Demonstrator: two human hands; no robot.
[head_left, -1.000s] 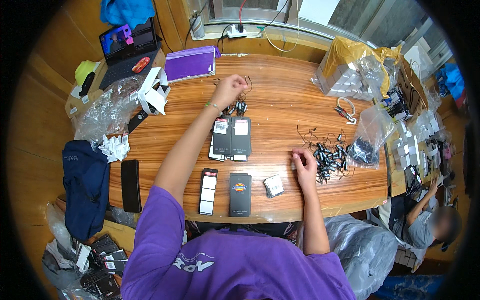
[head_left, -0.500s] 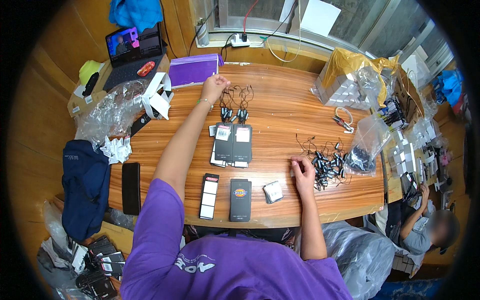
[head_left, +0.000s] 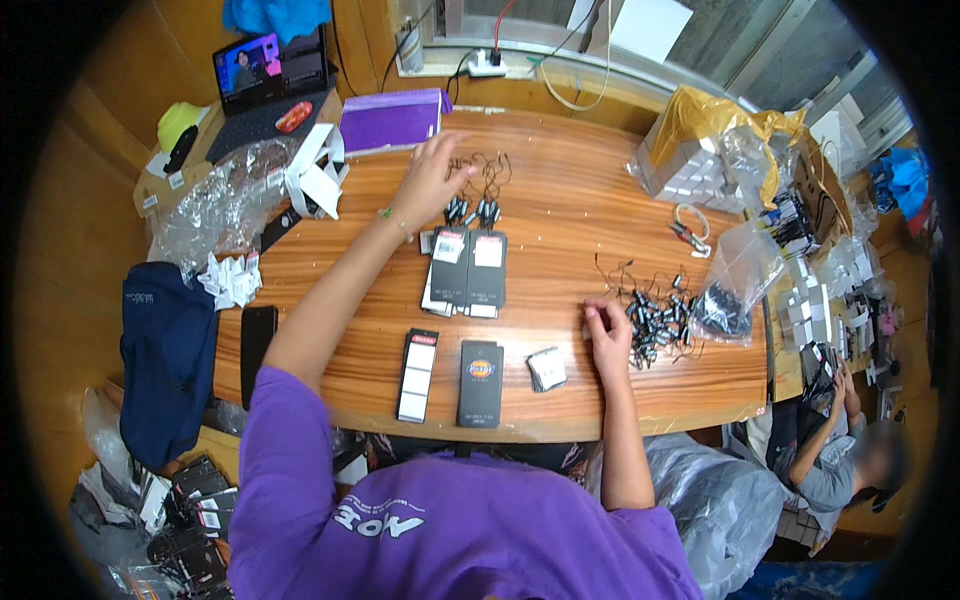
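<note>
My left hand (head_left: 432, 188) is open, its fingers spread just left of the black cords (head_left: 490, 175) that run up from the stacked dark grey hang tags (head_left: 468, 272). Those tags lie in two overlapping columns with white stickers on them. At the edge of the cord pile, my right hand (head_left: 607, 328) rests with curled fingers; a small pale bit shows by the fingertips, too little to name. The heap of black string loops with small plastic ends (head_left: 655, 325) lies right beside it. Nearer me are a tag with white labels (head_left: 417, 375), a dark tag stack (head_left: 481, 385) and a small sticker stack (head_left: 547, 369).
A clear bag of black cords (head_left: 725, 310) sits at the table's right, below pliers (head_left: 688, 236). White boxes (head_left: 690, 180) stand at the back right. A dark phone-like slab (head_left: 259, 355), crumpled paper (head_left: 232, 281) and a laptop (head_left: 270, 90) occupy the left. Another person (head_left: 835, 450) works at far right.
My left hand has gone from pinched fingers near the cord ends to spread fingers, moving slightly toward the tags. My right hand stays by the pile. The whole view has shifted slightly.
</note>
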